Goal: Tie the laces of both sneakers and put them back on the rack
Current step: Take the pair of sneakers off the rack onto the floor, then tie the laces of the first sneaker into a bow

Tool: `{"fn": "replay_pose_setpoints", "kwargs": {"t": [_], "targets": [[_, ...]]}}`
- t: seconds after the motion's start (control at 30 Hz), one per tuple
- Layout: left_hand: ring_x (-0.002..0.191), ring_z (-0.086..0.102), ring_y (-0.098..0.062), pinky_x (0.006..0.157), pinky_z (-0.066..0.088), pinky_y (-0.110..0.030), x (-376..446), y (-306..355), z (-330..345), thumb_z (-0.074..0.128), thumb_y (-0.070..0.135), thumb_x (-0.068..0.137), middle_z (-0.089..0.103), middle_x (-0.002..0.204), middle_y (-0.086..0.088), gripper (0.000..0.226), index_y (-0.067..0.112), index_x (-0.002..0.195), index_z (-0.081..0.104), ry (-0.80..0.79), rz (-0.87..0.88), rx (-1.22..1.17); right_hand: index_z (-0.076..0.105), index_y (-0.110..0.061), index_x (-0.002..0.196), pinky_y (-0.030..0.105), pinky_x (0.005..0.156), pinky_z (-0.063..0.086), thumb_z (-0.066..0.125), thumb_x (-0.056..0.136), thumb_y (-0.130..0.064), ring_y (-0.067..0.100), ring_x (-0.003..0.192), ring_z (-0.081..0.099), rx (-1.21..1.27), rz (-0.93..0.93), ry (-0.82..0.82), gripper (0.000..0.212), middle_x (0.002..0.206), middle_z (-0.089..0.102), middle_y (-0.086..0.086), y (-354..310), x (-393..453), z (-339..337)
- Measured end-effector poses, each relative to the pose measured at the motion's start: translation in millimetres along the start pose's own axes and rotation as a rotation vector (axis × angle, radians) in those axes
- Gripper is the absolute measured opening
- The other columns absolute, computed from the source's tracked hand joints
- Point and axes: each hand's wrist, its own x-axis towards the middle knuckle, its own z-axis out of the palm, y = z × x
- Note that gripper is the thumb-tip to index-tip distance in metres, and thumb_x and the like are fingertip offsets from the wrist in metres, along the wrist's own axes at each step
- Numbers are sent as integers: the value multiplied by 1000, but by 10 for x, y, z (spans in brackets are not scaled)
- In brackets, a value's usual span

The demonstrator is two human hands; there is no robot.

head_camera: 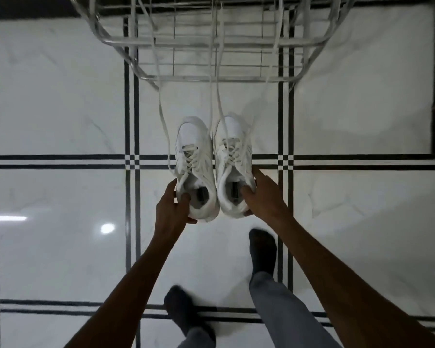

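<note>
Two white sneakers, left sneaker (195, 169) and right sneaker (234, 167), side by side and touching, toes toward the wire rack (211, 46), heels toward the body, long axes running straight away. Laces (162, 116) untied, trailing up and over the rack's front rail. Left hand (172, 209) gripping one heel collar, right hand (260, 194) gripping the other, each equally near. Whether lifted or resting on the tiled floor (60, 109): unclear. Tying apparently not yet begun.
</note>
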Motion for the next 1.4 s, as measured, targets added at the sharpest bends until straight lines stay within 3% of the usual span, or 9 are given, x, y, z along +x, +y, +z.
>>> {"fn": "replay_pose_setpoints", "kwargs": {"t": [0.13,0.23,0.53,0.73,0.87,1.0,1.13,1.23,1.4], "targets": [[84,70,-15,57,65,-39,430,-669,286,50,10,102,64,99,10,38,19,140,54,4,14,12,53,-10,137,41,68,64,54,96,-10,31,95,69,-62,22,-8,41,113,66,16,520,403,494],[88,70,-23,54,63,-33,749,-1093,485,49,14,102,67,108,-5,39,16,141,53,10,8,27,54,-7,136,48,79,62,57,95,-11,34,102,68,-136,6,47,41,116,66,19,911,660,803],[107,67,-37,71,66,-51,1111,-1866,872,52,19,101,60,121,-7,45,20,146,48,-22,-6,56,52,-12,133,51,84,60,58,97,-21,31,107,66,-137,45,113,38,118,64,14,1711,908,1261],[105,65,-17,75,50,-21,1147,-1877,727,71,42,93,66,118,3,49,27,138,58,-16,103,95,57,-16,124,30,79,57,64,92,-20,21,115,56,-372,-269,464,33,127,54,6,1331,529,1357],[110,62,-15,80,53,-19,1214,-1817,690,72,36,94,63,127,-1,41,20,132,66,81,243,9,71,-15,94,36,81,58,60,94,-22,16,83,68,-352,-395,297,14,90,72,1,1091,665,1618],[97,68,-7,78,57,-19,1334,-1773,698,72,18,95,71,114,0,20,16,114,72,94,416,-19,71,-12,109,35,91,53,56,98,-35,23,100,68,-365,-291,183,30,104,73,8,991,943,1810],[83,64,4,74,58,-20,1491,-1761,697,72,11,92,69,97,-1,4,11,92,68,118,594,113,71,-14,93,28,72,46,63,94,-35,21,87,67,-367,-279,145,23,95,72,5,948,1181,1838],[86,67,-5,79,60,-34,1551,-1797,662,68,14,96,69,90,7,3,13,93,66,142,607,182,72,-18,86,32,81,56,71,87,-18,19,91,69,-270,-247,74,1,97,74,2,906,1332,1801],[81,69,-20,69,57,-48,1663,-1754,625,60,16,100,70,85,3,10,14,93,54,193,644,270,65,-17,89,36,77,56,64,92,-12,23,87,70,-221,-328,138,6,95,75,7,844,1455,1798]]}}
